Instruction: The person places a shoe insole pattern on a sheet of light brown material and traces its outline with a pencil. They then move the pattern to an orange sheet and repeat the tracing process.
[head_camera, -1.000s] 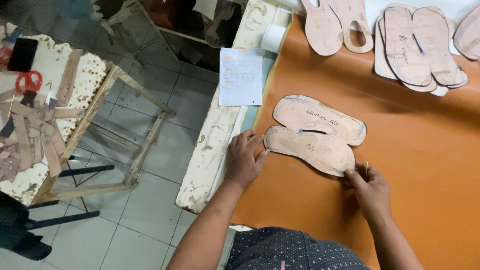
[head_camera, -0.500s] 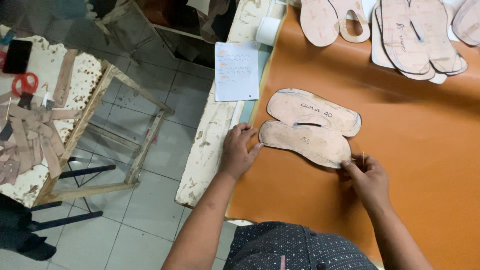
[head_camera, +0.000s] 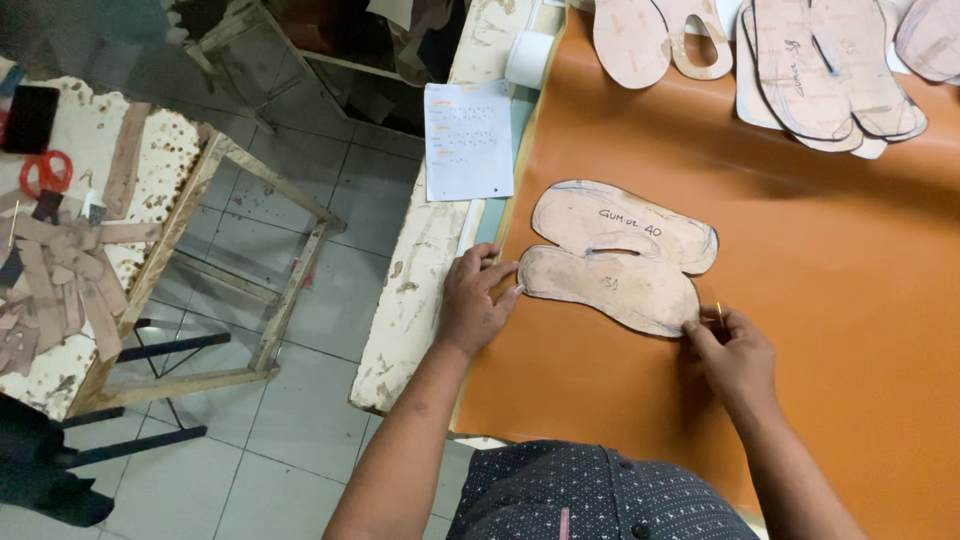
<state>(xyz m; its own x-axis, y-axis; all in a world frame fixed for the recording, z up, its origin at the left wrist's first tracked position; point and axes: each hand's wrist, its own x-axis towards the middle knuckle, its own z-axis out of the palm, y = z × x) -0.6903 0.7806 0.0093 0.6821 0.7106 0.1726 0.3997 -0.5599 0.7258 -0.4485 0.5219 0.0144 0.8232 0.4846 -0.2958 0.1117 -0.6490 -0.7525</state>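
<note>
Two hands work a cardboard sole pattern (head_camera: 612, 290) laid on an orange leather sheet (head_camera: 830, 300) that covers the desk (head_camera: 420, 300). The left hand (head_camera: 474, 303) lies flat with fingers spread, pressing the pattern's rounded near end without gripping anything. The right hand (head_camera: 735, 350) sits at the opposite end, fingers pinched around a thin pencil-like marker (head_camera: 719, 312) whose tip touches the pattern's edge. Tracing the outline looks to be the step in hand; going on would call for steady downward pressure from the left hand so the pattern does not slide. A second sole pattern (head_camera: 625, 222) lies partly under the first, and a white paper sheet (head_camera: 468, 140) rests at the desk edge.
</note>
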